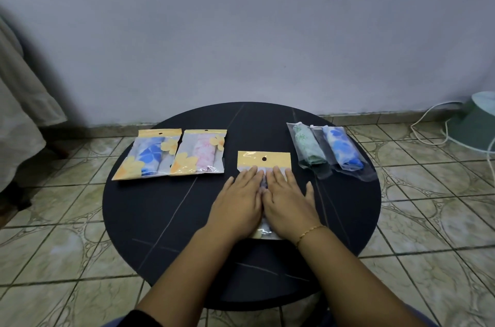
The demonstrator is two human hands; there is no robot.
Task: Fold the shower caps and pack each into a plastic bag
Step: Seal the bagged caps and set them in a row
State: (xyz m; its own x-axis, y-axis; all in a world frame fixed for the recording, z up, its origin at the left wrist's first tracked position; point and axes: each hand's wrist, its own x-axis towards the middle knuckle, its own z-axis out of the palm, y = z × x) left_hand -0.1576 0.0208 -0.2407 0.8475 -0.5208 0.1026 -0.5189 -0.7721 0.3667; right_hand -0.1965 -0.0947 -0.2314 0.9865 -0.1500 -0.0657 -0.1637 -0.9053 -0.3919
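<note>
Both flat, fingers straight and together: left hand (239,202) and right hand (288,203) pressing side by side on the bag (263,162), gripping nothing. Only the bag's yellow header with its punched hole showing beyond the fingertips, plus a sliver of clear plastic at the wrists; cap inside hidden but for a bluish scrap between the hands.

Under it all, round dark table (160,214), on tiled floor (53,259), grey wall (241,32) beyond.

Left of the hands and farther off, two packed bags lying flat, just beside each other: blue-flower pack (147,156) and pink pack (198,153), both with yellow flower prints.

Right of the hands and farther off, two rolled caps in clear sleeves, touching: green roll (306,150) and blue roll (342,151).

On the right wrist, thin gold bracelet (310,231).
</note>
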